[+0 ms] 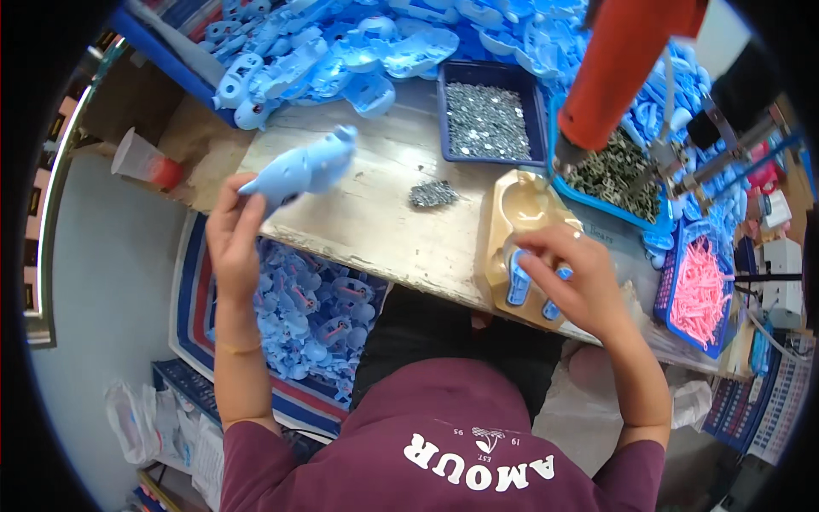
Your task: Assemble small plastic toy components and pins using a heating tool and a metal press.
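My left hand [232, 235] pinches one end of a light-blue plastic toy body [309, 169], held up over the left part of the worktable; its outer end is slightly blurred. Over a tan moulded fixture [495, 247] at the table's front edge, my right hand [576, 277] has its thumb and fingertips closed on a small blue plastic part [518, 282] lying in a recess. A second small blue part [553, 309] sits in the fixture beneath my right fingers. Above the fixture hangs an orange-red tool head [618, 72] with a metal tip.
A small pile of screws [433, 194] lies on the worktable [367, 218]. Behind it stand a dark-blue bin [493, 159] of screws and a bright-blue tray [610, 212] of dark metal pieces. Blue shells [367, 47] heap at the back. A basket [695, 333] holds pink pieces.
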`<state>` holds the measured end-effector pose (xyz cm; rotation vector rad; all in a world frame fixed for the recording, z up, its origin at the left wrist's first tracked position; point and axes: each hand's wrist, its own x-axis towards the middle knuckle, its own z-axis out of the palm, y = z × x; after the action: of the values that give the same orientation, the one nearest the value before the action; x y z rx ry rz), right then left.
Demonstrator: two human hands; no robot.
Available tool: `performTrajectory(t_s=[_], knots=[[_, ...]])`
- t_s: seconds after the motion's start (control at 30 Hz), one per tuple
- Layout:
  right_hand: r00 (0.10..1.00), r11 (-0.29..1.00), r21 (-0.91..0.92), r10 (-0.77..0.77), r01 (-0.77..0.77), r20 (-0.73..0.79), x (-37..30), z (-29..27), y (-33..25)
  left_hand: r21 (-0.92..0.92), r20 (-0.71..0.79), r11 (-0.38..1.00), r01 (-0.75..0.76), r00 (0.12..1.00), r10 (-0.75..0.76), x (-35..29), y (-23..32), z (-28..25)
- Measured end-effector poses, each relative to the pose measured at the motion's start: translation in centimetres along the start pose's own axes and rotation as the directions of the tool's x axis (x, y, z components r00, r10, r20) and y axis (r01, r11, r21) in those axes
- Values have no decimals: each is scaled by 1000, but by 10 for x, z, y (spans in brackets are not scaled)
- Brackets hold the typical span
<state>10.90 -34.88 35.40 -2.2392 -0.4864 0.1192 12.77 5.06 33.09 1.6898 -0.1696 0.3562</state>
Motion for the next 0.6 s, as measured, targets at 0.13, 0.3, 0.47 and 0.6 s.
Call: performTrajectory(t_s=[0.13,0.3,0.47,0.6], knots=[[941,973,47,-204,224,-271,15,23,-9,-436,347,886,157,938,5,-14,27,36],[954,948,119,-282,294,-103,-3,-20,-12,-368,447,917,152,894,31,-7,22,111],[956,885,-417,-275,209,-104,-32,-43,-3,-151,465,987,57,885,20,-11,19,145],[956,803,-539,-292,254,15,-39,-2,20,-34,540,992,-125,832,123,-12,19,165]])
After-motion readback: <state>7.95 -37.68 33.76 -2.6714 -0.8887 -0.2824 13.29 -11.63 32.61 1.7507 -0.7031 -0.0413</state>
